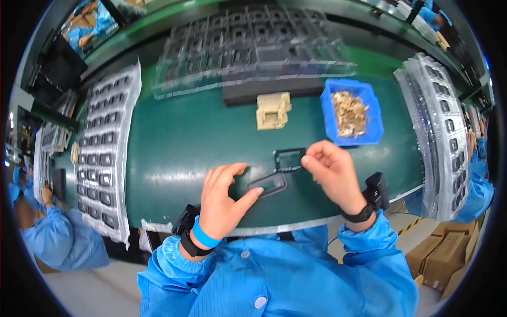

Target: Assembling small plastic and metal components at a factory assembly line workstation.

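Note:
Between my hands, a dark grey rounded rectangular frame (pixel 283 183) lies on the green table. The thumb of my left hand (pixel 217 205) touches or nearly touches its near left side; the fingers are spread and grip nothing. Just beyond it is a thin black rectangular frame (pixel 278 163) with an open middle. My right hand (pixel 334 171) pinches this black frame by its right edge between thumb and fingertips. Whether the black frame rests on the table or hangs slightly above it, I cannot tell.
A cream-coloured block fixture (pixel 272 112) stands beyond the frames. Right of it, a blue bin (pixel 330 119) holds gold-brown scraps or strips (pixel 349 113). Clear trays (pixel 248 53) of dark parts are at the back, with more stacked trays (pixel 103 153) on both sides. Co-workers sit left and right.

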`<action>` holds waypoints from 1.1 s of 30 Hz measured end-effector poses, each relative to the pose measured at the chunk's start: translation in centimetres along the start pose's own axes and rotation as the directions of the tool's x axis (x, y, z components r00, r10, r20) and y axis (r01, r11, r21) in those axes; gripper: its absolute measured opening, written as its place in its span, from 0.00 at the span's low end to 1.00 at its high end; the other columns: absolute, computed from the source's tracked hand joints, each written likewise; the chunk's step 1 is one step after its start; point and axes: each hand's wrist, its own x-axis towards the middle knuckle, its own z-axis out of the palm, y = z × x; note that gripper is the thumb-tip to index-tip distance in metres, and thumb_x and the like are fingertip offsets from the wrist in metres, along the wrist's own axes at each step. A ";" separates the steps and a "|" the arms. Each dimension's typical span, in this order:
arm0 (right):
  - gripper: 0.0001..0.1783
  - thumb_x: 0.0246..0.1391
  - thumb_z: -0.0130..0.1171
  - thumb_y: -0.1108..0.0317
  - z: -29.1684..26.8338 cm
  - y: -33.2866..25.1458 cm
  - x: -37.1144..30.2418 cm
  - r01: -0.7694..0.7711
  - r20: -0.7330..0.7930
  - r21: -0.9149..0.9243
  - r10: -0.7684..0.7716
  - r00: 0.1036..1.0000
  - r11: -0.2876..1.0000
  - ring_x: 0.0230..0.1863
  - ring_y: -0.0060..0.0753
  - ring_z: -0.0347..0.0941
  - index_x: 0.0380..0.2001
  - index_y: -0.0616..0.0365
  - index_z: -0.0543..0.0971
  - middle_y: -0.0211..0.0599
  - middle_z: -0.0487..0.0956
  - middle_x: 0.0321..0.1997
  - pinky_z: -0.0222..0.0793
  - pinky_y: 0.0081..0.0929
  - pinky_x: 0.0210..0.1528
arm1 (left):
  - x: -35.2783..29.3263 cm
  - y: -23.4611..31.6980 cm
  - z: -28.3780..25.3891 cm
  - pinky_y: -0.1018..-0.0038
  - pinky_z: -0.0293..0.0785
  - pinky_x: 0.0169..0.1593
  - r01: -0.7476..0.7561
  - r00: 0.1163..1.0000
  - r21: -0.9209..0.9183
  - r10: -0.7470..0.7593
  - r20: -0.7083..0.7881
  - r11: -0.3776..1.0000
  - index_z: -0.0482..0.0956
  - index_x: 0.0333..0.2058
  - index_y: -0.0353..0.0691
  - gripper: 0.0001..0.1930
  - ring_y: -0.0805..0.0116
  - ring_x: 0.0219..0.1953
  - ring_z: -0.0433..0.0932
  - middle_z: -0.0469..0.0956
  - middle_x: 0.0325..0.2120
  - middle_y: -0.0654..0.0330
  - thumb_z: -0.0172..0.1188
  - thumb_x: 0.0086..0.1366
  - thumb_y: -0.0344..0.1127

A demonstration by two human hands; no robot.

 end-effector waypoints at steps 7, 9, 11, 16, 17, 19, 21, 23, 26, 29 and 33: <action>0.05 0.57 0.63 0.71 1.5 0.9 0.0 -0.299 0.211 0.035 0.285 0.935 0.954 0.22 0.08 0.66 0.32 0.60 0.78 0.20 0.75 0.23 0.61 0.11 0.23 | -3.1 -1.3 2.4 0.61 0.62 0.57 -0.004 0.999 0.102 0.009 -0.052 0.995 0.70 0.53 0.38 0.37 0.53 0.52 0.69 0.74 0.48 0.54 0.77 0.42 0.33; 0.05 0.56 0.64 0.71 2.2 1.4 -0.1 -0.304 0.230 0.022 0.291 0.929 0.953 0.22 0.08 0.66 0.32 0.61 0.78 0.21 0.75 0.23 0.62 0.11 0.23 | -3.3 -1.5 2.7 0.61 0.61 0.56 0.011 0.998 0.087 -0.005 -0.070 0.996 0.70 0.54 0.39 0.36 0.54 0.52 0.69 0.76 0.47 0.55 0.76 0.44 0.32; 0.06 0.56 0.64 0.71 2.8 1.9 -0.4 -0.308 0.243 0.011 0.296 0.924 0.951 0.22 0.08 0.66 0.31 0.61 0.78 0.21 0.75 0.23 0.62 0.11 0.23 | -3.5 -1.6 2.9 0.62 0.62 0.54 0.001 0.996 0.064 0.004 -0.087 0.998 0.70 0.53 0.39 0.35 0.54 0.51 0.70 0.78 0.45 0.57 0.75 0.45 0.31; 0.06 0.54 0.65 0.72 3.3 2.2 -0.6 -0.231 0.152 -0.119 0.248 0.957 0.966 0.22 0.09 0.69 0.30 0.64 0.80 0.24 0.78 0.23 0.63 0.13 0.23 | -3.4 -1.6 2.9 0.63 0.62 0.53 -0.035 0.995 0.075 0.041 -0.091 0.997 0.75 0.48 0.40 0.28 0.56 0.49 0.70 0.79 0.44 0.59 0.74 0.46 0.30; 0.06 0.54 0.65 0.72 3.4 2.3 -0.7 -0.235 0.154 -0.120 0.252 0.955 0.965 0.22 0.09 0.69 0.30 0.64 0.80 0.24 0.78 0.23 0.63 0.13 0.23 | -3.4 -1.6 2.8 0.63 0.62 0.52 -0.061 0.994 0.089 0.069 -0.083 0.994 0.77 0.46 0.40 0.26 0.56 0.49 0.71 0.79 0.44 0.60 0.74 0.45 0.30; 0.05 0.53 0.65 0.73 3.6 2.5 -0.7 -0.220 0.131 -0.118 0.235 0.963 0.968 0.21 0.09 0.69 0.30 0.64 0.80 0.26 0.78 0.21 0.64 0.13 0.23 | -3.2 -1.5 2.9 0.63 0.62 0.52 -0.054 0.994 0.092 0.062 -0.090 0.994 0.78 0.43 0.41 0.23 0.56 0.48 0.70 0.79 0.44 0.60 0.74 0.45 0.30; 0.05 0.53 0.64 0.73 3.8 2.3 -0.7 -0.200 0.124 -0.139 0.217 0.968 0.970 0.22 0.10 0.70 0.30 0.64 0.80 0.26 0.79 0.21 0.65 0.14 0.23 | -3.2 -1.5 3.0 0.63 0.62 0.51 -0.047 0.994 0.096 0.056 -0.095 0.994 0.80 0.40 0.42 0.20 0.56 0.48 0.70 0.79 0.43 0.61 0.74 0.45 0.31; 0.05 0.53 0.64 0.73 3.9 2.0 -0.7 -0.180 0.118 -0.158 0.199 0.973 0.971 0.22 0.10 0.70 0.30 0.64 0.80 0.27 0.79 0.21 0.66 0.14 0.23 | -3.3 -1.7 3.1 0.63 0.62 0.51 -0.079 0.992 0.137 0.092 -0.092 0.987 0.83 0.35 0.44 0.15 0.57 0.48 0.70 0.78 0.42 0.62 0.73 0.46 0.31; 0.05 0.52 0.64 0.73 4.1 1.7 -0.8 -0.159 0.094 -0.227 0.184 0.979 0.961 0.22 0.12 0.72 0.29 0.65 0.80 0.29 0.79 0.21 0.69 0.15 0.25 | -3.2 -1.7 3.2 0.63 0.62 0.50 -0.082 0.990 0.133 0.096 -0.104 0.988 0.84 0.32 0.46 0.12 0.57 0.47 0.70 0.78 0.42 0.62 0.73 0.46 0.31; 0.05 0.52 0.64 0.73 4.2 1.5 -0.8 -0.121 0.084 -0.271 0.149 0.985 0.955 0.22 0.14 0.73 0.29 0.66 0.81 0.31 0.80 0.22 0.70 0.16 0.26 | -3.2 -1.7 3.2 0.62 0.62 0.50 -0.091 0.988 0.139 0.107 -0.109 0.986 0.84 0.32 0.46 0.12 0.56 0.47 0.70 0.78 0.42 0.63 0.73 0.46 0.32; 0.06 0.52 0.64 0.74 4.2 1.5 -0.8 -0.115 0.082 -0.270 0.142 0.986 0.956 0.22 0.14 0.73 0.30 0.66 0.81 0.32 0.80 0.22 0.71 0.16 0.26 | -3.2 -1.8 3.2 0.63 0.62 0.50 -0.092 0.989 0.137 0.107 -0.104 0.986 0.84 0.32 0.46 0.12 0.56 0.47 0.70 0.78 0.43 0.63 0.73 0.46 0.32</action>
